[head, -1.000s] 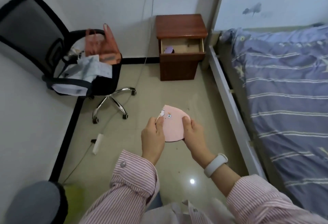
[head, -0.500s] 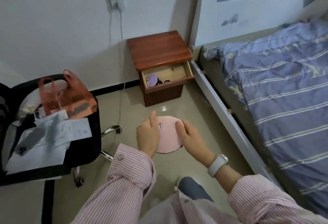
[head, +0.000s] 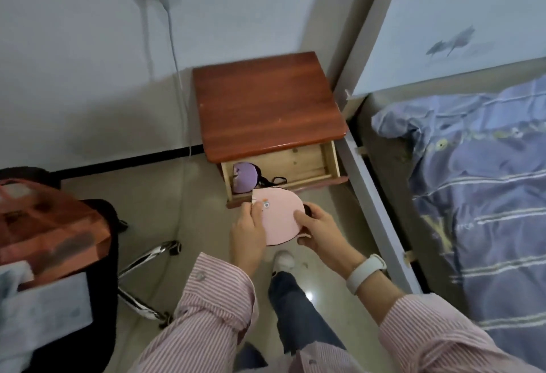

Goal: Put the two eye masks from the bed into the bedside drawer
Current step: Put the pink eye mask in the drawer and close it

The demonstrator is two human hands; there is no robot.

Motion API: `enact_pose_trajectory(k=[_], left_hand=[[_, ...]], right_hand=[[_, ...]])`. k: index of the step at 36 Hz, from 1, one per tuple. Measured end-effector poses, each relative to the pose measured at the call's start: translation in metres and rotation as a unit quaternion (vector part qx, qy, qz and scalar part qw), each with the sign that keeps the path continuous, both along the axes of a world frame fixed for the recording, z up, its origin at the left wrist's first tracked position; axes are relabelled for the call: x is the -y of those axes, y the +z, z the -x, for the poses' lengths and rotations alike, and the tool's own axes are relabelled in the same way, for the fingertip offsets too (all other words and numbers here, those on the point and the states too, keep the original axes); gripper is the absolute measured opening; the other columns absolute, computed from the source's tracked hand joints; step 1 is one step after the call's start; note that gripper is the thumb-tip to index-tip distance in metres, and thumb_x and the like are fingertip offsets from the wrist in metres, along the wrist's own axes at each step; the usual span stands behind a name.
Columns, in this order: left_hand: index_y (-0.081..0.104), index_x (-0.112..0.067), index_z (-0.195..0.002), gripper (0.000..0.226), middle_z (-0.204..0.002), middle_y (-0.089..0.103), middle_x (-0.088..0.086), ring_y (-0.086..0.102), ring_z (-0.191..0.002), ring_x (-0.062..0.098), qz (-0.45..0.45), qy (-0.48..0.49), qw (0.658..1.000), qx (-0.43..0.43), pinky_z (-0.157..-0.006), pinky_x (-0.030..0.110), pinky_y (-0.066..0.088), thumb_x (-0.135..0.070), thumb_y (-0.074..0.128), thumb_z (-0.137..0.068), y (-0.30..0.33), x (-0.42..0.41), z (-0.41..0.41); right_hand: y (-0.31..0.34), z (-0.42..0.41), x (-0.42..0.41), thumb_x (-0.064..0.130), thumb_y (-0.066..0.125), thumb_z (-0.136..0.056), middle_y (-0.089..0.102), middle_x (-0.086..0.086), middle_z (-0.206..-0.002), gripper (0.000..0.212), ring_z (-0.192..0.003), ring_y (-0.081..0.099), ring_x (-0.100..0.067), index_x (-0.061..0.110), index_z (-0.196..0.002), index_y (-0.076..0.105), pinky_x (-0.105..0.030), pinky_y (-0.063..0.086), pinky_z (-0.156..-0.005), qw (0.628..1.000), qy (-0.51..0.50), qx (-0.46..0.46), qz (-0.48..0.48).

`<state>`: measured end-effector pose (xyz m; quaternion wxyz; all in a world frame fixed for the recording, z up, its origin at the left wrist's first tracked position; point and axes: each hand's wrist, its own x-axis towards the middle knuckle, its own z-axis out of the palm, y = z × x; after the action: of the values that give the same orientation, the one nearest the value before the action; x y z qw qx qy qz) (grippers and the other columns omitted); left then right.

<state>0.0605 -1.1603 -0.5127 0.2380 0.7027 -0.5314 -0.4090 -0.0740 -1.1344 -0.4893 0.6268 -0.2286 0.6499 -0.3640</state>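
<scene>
A folded pink eye mask (head: 280, 215) is held between both hands just in front of the open drawer (head: 307, 164) of the red-brown bedside table (head: 266, 103). My left hand (head: 247, 232) pinches its left edge and my right hand (head: 320, 233) grips its right edge. A purple eye mask (head: 245, 177) with a black strap lies in the left part of the drawer. The right part of the drawer shows bare wood.
The bed (head: 484, 183) with a blue striped cover and a white frame rail (head: 375, 210) runs along the right. An office chair (head: 53, 269) loaded with an orange bag and papers stands at the left. A white cable (head: 174, 56) hangs from a wall socket. My leg and white shoe (head: 283, 259) are below the hands.
I have walked up to the bedside table; it is now much closer and seen from above. Both hands still hold the pink mask, which now sits at the drawer's front edge.
</scene>
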Motion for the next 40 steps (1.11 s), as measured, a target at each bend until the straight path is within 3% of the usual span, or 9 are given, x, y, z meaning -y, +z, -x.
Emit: enact_pose_trajectory(k=[3,7,10,16,20,25,34,37,40], left_hand=[[0.054,-0.010,-0.096,0.030,-0.096,0.064,0.027,0.057,-0.090,0.042,-0.028,-0.026,0.999,0.017,-0.074,0.045,0.045,-0.035,0.036,-0.096,-0.032,0.047,0.009],[0.051,-0.019,-0.115,0.031,-0.112,0.064,0.019,0.057,-0.101,0.037,-0.079,-0.137,0.983,0.096,-0.075,0.039,0.041,-0.038,0.037,-0.094,-0.083,0.086,0.015],[0.045,-0.016,-0.130,0.043,-0.125,0.057,0.014,0.050,-0.112,0.032,-0.041,-0.202,0.963,0.173,-0.090,0.043,0.042,-0.034,0.047,-0.091,-0.123,0.100,0.015],[0.048,-0.020,-0.127,0.045,-0.126,0.057,0.005,0.051,-0.114,0.027,-0.004,-0.296,0.926,0.234,-0.089,0.044,0.039,-0.035,0.055,-0.086,-0.186,0.113,0.025],[0.062,-0.016,-0.111,0.039,-0.106,0.069,0.008,0.063,-0.095,0.030,0.031,-0.344,0.902,0.257,-0.078,0.042,0.047,-0.034,0.069,-0.076,-0.207,0.113,0.033],[0.068,-0.015,-0.099,0.031,-0.093,0.071,0.009,0.064,-0.087,0.031,0.058,-0.339,0.899,0.270,-0.072,0.043,0.050,-0.028,0.074,-0.072,-0.221,0.108,0.036],[0.069,-0.015,-0.094,0.028,-0.086,0.071,0.007,0.065,-0.077,0.030,0.106,-0.321,0.892,0.298,-0.064,0.040,0.049,-0.024,0.078,-0.069,-0.223,0.105,0.037],[0.069,-0.015,-0.093,0.029,-0.084,0.071,0.007,0.064,-0.074,0.030,0.101,-0.320,0.891,0.306,-0.063,0.039,0.049,-0.023,0.079,-0.067,-0.220,0.105,0.040],[0.069,-0.014,-0.093,0.030,-0.084,0.071,0.008,0.065,-0.075,0.030,0.091,-0.323,0.887,0.317,-0.064,0.040,0.049,-0.019,0.080,-0.065,-0.218,0.106,0.041]], right_hand=[[-0.031,0.024,0.051,0.015,0.049,-0.091,0.049,-0.005,-0.071,0.022,-0.056,0.045,-0.013,0.005,-0.110,0.054,-0.022,0.036,-0.051,0.996,0.072,-0.053,-0.030],[-0.083,0.050,0.098,0.013,0.051,-0.088,0.052,-0.003,-0.064,0.014,-0.050,0.049,-0.012,0.009,-0.100,0.056,-0.021,0.041,-0.047,0.988,0.036,-0.141,-0.054],[-0.128,0.071,0.125,0.012,0.051,-0.089,0.059,-0.001,-0.071,0.016,-0.059,0.058,-0.014,0.008,-0.103,0.057,-0.024,0.051,-0.055,0.976,-0.011,-0.214,-0.051],[-0.206,0.102,0.155,0.013,0.047,-0.092,0.064,-0.010,-0.095,0.019,-0.085,0.062,-0.023,0.009,-0.109,0.056,-0.039,0.056,-0.077,0.947,0.006,-0.317,-0.055],[-0.231,0.111,0.164,0.015,0.046,-0.092,0.063,-0.011,-0.098,0.023,-0.094,0.061,-0.029,0.009,-0.113,0.054,-0.037,0.048,-0.078,0.928,0.042,-0.365,-0.066],[-0.249,0.112,0.185,0.017,0.048,-0.091,0.062,-0.019,-0.116,0.028,-0.107,0.056,-0.038,0.007,-0.117,0.051,-0.045,0.046,-0.092,0.922,0.088,-0.364,-0.102],[-0.261,0.121,0.193,0.033,0.052,-0.088,0.066,-0.015,-0.102,0.032,-0.088,0.064,-0.035,0.012,-0.111,0.048,-0.045,0.055,-0.077,0.866,0.158,-0.450,-0.152],[-0.252,0.123,0.183,0.038,0.054,-0.087,0.067,-0.014,-0.100,0.035,-0.087,0.064,-0.033,0.012,-0.110,0.047,-0.039,0.051,-0.072,0.856,0.167,-0.473,-0.126],[-0.239,0.125,0.158,0.034,0.051,-0.088,0.066,-0.010,-0.103,0.031,-0.096,0.060,-0.028,0.014,-0.112,0.051,-0.046,0.051,-0.085,0.828,0.212,-0.519,0.002]])
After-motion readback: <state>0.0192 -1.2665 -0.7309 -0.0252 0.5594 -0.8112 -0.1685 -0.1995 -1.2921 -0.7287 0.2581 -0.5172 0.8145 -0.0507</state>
